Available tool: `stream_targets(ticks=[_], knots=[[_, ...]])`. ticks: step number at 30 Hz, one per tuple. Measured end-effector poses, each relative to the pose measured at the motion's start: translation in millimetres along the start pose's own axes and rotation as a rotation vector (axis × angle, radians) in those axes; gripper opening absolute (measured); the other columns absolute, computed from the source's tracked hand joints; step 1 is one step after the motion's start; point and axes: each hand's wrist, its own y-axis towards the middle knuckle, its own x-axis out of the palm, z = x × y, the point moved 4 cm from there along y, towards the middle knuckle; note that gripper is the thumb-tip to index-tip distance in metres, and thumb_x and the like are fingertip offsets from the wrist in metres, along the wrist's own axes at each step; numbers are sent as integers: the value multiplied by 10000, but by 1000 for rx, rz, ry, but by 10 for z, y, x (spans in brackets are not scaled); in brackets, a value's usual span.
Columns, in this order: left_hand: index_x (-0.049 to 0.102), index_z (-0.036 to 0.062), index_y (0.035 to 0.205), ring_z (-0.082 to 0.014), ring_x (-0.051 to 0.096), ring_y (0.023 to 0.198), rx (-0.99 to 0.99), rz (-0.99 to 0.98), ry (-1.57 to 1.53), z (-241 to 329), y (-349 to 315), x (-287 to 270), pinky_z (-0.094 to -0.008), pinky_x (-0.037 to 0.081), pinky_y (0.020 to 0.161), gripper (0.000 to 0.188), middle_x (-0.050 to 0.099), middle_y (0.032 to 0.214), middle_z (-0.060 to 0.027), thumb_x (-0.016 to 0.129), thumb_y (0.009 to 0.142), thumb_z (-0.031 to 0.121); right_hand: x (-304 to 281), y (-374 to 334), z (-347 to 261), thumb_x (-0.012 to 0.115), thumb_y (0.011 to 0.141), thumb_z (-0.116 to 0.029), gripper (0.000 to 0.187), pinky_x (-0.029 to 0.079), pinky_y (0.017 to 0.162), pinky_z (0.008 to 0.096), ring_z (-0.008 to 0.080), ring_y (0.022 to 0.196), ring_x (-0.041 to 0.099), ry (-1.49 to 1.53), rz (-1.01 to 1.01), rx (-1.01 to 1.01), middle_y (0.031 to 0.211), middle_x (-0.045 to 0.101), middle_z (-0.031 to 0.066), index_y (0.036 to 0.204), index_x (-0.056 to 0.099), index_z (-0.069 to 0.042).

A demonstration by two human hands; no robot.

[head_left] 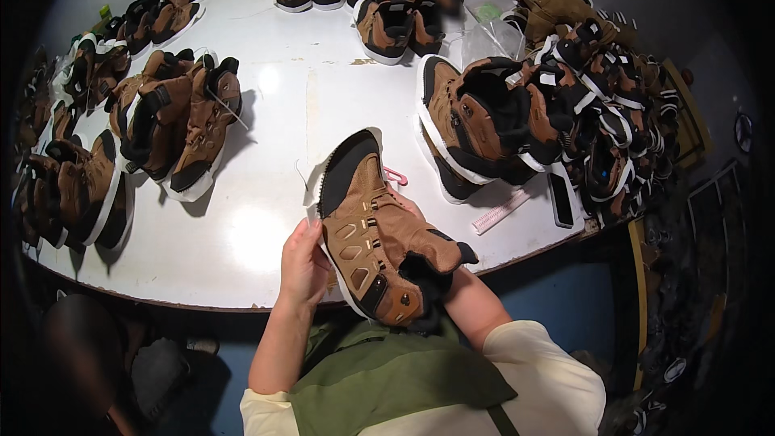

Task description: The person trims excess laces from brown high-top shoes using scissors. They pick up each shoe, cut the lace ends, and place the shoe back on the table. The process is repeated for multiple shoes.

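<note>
A brown and black high-top shoe (355, 234) is held over the table's front edge, its toe pointing away from me and its collar toward me. My left hand (302, 262) is closed on the left edge of its sole near the toe, where a piece of thin clear film (312, 192) sticks out. Behind the shoe's right side, my right hand (410, 205) grips it; most of that hand is hidden. A small pink loop-shaped thing (395, 176) shows just beyond the right hand; whether it is held or lies on the table I cannot tell.
More shoes stand on the white table (274, 153): groups at the left (173, 125), a row at the back, and a large heap at the right (601, 97). A phone (560, 199) and a pink-and-white strip (499, 211) lie near the right front edge. Another person's leg (161, 375) shows lower left.
</note>
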Motion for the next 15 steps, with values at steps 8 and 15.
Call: stream_targets(ticks=[8, 15], knots=[[498, -44, 1210, -194, 619, 1011, 81, -49, -42, 36, -87, 110, -336, 507, 889, 335, 612, 1158, -151, 414, 1020, 219, -252, -7, -74, 412, 998, -429, 527, 426, 1015, 460, 301, 1171, 548, -10, 47, 17, 1310, 538, 170, 1320, 481, -17], [487, -52, 1222, -210, 615, 1027, 106, -65, -62, 0, -91, 60, -354, 500, 909, 358, 605, 1171, -160, 412, 1022, 235, -175, -13, -68, 428, 996, -419, 492, 464, 967, 431, 288, 1112, 584, -80, 117, -5, 1255, 581, 155, 1288, 516, -33]])
